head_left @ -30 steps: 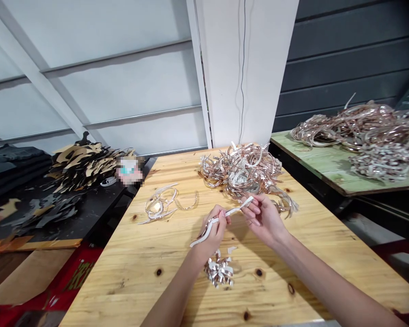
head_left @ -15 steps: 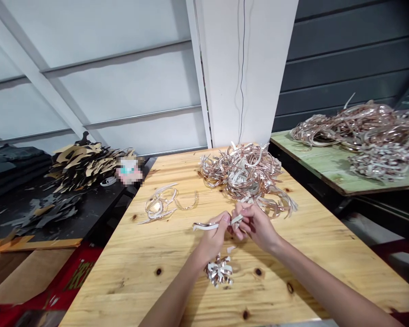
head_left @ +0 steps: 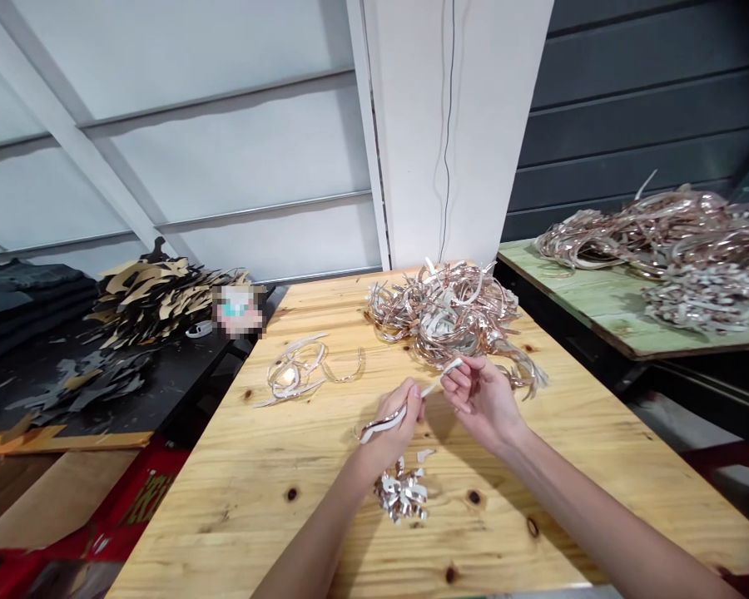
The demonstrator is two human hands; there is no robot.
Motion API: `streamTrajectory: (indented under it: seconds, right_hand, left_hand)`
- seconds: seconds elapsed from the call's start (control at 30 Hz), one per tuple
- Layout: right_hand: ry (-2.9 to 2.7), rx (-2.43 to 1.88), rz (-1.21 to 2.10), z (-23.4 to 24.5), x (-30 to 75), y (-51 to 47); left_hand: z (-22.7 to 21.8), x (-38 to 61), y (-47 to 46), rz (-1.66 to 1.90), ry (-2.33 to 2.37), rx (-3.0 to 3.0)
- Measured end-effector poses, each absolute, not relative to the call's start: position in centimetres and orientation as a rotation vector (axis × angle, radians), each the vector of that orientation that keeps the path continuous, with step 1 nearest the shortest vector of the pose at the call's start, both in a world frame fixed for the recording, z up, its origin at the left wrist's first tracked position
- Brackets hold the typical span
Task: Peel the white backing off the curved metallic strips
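My left hand (head_left: 396, 424) grips a curled strip with a white backing and a metallic face (head_left: 390, 420). The strip's far end runs up to my right hand (head_left: 480, 399), whose fingertips pinch it. Just below my left wrist lies a small heap of cut silvery curls (head_left: 401, 497), with a white scrap (head_left: 424, 455) beside it. Past my right fingers sits a large tangle of rose-gold strips (head_left: 443, 320). A looser, paler tangle (head_left: 293, 374) lies to the left.
All this rests on a knotty pine workbench (head_left: 225, 507). To the right, a green board (head_left: 587, 316) carries large heaps of similar strips (head_left: 667, 237). To the left, a dark table (head_left: 162, 383) holds tan and grey cut pieces. A white pillar (head_left: 443, 125) rises behind the bench.
My hands came together around the strip, then moved apart again. The strip now runs diagonally between them, and its lower end has curled in near my left hand.
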State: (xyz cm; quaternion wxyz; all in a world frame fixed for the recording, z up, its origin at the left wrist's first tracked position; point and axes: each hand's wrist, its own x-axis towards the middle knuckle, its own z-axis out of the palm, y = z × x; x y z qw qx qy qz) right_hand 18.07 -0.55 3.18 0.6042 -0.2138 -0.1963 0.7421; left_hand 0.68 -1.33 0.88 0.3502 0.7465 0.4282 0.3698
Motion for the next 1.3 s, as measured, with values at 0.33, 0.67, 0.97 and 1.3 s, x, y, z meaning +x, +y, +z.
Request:
streamTrajectory:
  seconds: [0.33,0.67,0.97,1.3]
  right_hand:
    - [-1.487,-1.079,0.879,2.2,16.6,-1.9]
    - [-1.461,-1.116,1.061,0.8,16.3,-1.5]
    - [-1.778,-0.780,1.655,2.3,15.6,-3.6]
    - [-2.532,-0.609,0.970,1.5,15.3,-4.6]
  left_hand:
    - [1.2,0.0,-1.4,1.207,1.260,2.019]
    - [1.1,-0.8,-0.8,1.239,1.344,2.036]
    - [1.9,-4.5,2.3,1.723,1.253,1.173]
    - [1.4,-7.0,4.2,1.569,0.777,0.535]
